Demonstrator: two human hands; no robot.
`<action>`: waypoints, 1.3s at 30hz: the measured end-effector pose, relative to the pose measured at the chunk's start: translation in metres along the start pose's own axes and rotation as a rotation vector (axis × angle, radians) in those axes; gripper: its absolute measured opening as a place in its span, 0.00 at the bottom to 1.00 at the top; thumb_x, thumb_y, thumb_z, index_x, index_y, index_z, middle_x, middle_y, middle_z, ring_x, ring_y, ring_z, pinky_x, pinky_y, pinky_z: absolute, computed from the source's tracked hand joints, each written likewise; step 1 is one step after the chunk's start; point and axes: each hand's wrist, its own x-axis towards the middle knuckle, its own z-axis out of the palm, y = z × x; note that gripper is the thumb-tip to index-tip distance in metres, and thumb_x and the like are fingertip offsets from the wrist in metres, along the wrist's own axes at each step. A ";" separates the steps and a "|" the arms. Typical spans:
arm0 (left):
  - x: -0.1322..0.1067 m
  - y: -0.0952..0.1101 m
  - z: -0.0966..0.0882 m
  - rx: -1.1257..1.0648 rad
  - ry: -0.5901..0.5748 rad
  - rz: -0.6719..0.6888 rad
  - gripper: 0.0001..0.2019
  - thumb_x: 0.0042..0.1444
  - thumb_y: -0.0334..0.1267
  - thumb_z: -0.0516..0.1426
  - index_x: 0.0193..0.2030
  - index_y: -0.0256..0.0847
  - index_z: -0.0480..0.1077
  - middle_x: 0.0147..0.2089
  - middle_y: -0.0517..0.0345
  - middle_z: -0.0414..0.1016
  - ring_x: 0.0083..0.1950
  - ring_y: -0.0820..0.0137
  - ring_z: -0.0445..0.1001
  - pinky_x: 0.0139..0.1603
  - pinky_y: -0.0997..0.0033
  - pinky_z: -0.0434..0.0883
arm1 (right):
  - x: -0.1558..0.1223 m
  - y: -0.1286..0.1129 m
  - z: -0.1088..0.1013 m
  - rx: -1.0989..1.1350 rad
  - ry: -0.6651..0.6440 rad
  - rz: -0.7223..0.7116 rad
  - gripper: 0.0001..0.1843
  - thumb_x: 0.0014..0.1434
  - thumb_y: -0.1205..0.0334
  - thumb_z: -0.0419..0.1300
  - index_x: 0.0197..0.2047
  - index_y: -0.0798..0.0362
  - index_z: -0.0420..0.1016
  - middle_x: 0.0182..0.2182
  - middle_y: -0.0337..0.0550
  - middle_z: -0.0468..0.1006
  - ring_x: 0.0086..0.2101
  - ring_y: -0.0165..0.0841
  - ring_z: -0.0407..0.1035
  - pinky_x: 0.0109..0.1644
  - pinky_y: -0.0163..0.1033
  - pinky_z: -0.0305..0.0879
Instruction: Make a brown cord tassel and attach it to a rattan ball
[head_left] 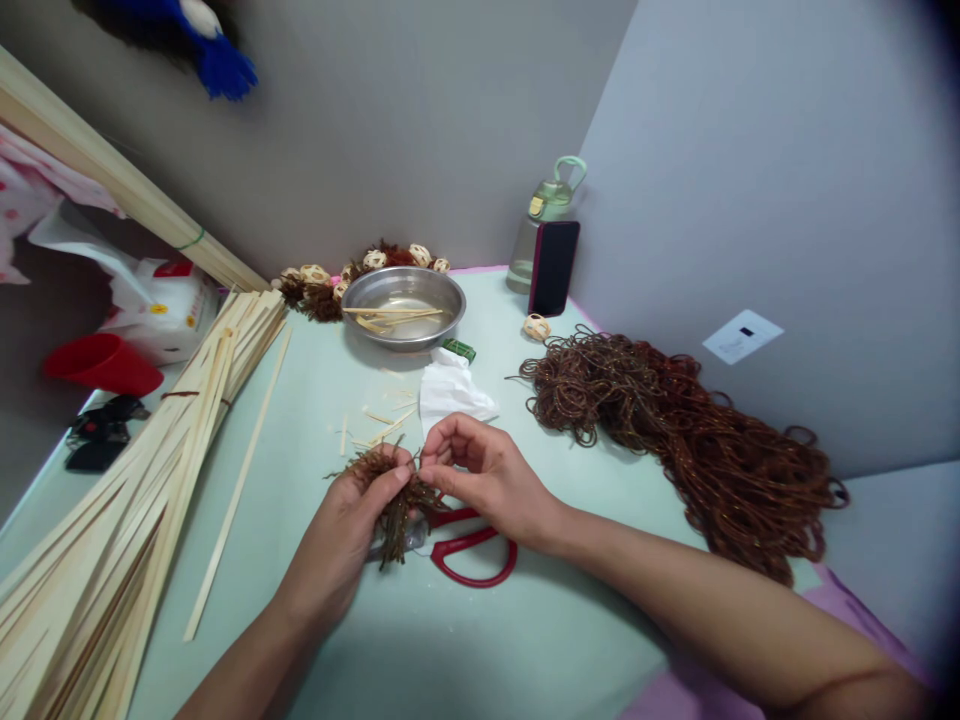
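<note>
My left hand [360,505] is closed round a bundle of brown yarn [395,535], a tassel-like tuft whose cut ends spread to both sides. Close against it, my right hand [480,465] pinches a thin dark strand by the bundle's top; its thumb and forefinger are pressed together. Below both hands lie scissors with red handles [476,560], their blades partly hidden under the yarn and my left hand. Just beyond my fingers is a crumpled white tissue [450,390], with short cut strips [386,428] of pale wood or bamboo scattered beside it.
A metal bowl [405,340] holds water and strips. Long pale strips [150,480] are bundled at left, near a red cup [103,364]. Brown yarn [720,470] is heaped at right. A phone [553,268] leans on a bottle [523,250]; a small woven ball [536,327] sits nearby.
</note>
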 end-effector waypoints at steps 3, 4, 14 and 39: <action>0.000 0.002 0.003 -0.002 0.013 -0.005 0.11 0.54 0.43 0.63 0.39 0.41 0.70 0.32 0.63 0.72 0.28 0.75 0.70 0.29 0.77 0.70 | 0.000 0.001 -0.001 0.011 -0.007 -0.010 0.08 0.57 0.66 0.66 0.36 0.54 0.70 0.30 0.36 0.70 0.32 0.27 0.64 0.38 0.35 0.62; 0.000 0.003 0.004 -0.002 0.018 -0.003 0.12 0.54 0.44 0.64 0.40 0.41 0.70 0.33 0.63 0.72 0.28 0.75 0.70 0.29 0.76 0.70 | 0.000 0.001 -0.001 0.011 -0.007 -0.011 0.07 0.57 0.66 0.65 0.36 0.54 0.70 0.30 0.36 0.69 0.32 0.27 0.64 0.38 0.35 0.62; 0.002 0.002 0.001 0.042 -0.018 0.069 0.11 0.58 0.45 0.61 0.41 0.41 0.70 0.36 0.61 0.71 0.33 0.74 0.69 0.35 0.76 0.70 | 0.000 -0.001 0.001 -0.047 0.014 -0.024 0.07 0.56 0.72 0.61 0.37 0.54 0.68 0.30 0.36 0.68 0.32 0.27 0.63 0.37 0.34 0.62; 0.001 -0.013 0.002 0.543 0.162 0.435 0.03 0.65 0.41 0.52 0.43 0.48 0.61 0.39 0.63 0.67 0.41 0.72 0.69 0.43 0.75 0.67 | -0.007 0.008 0.001 -1.158 -0.014 -0.674 0.14 0.66 0.72 0.48 0.43 0.56 0.76 0.33 0.46 0.73 0.33 0.34 0.63 0.37 0.38 0.64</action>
